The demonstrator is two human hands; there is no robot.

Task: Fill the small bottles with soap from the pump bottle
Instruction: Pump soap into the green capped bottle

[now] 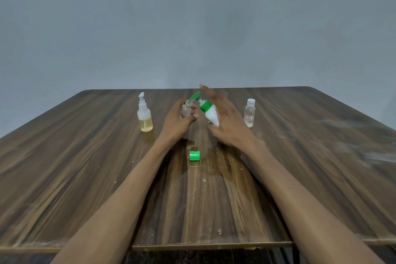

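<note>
My left hand (175, 123) grips a small clear bottle (185, 110) above the middle of the table, its open mouth up. My right hand (228, 122) holds the white pump bottle (211, 115) with a green collar, tilted to the left. The bottle's green spout (194, 97) reaches down to the small bottle's mouth. One finger of my right hand stretches out above the pump head. A green cap (194, 155) lies on its side on the table, nearer to me between my forearms.
A small pump bottle with yellowish liquid (145, 118) stands to the left of my hands. A clear flip-cap bottle with a label (249, 113) stands to the right. The wooden table (85, 167) shows a wet patch around the green cap.
</note>
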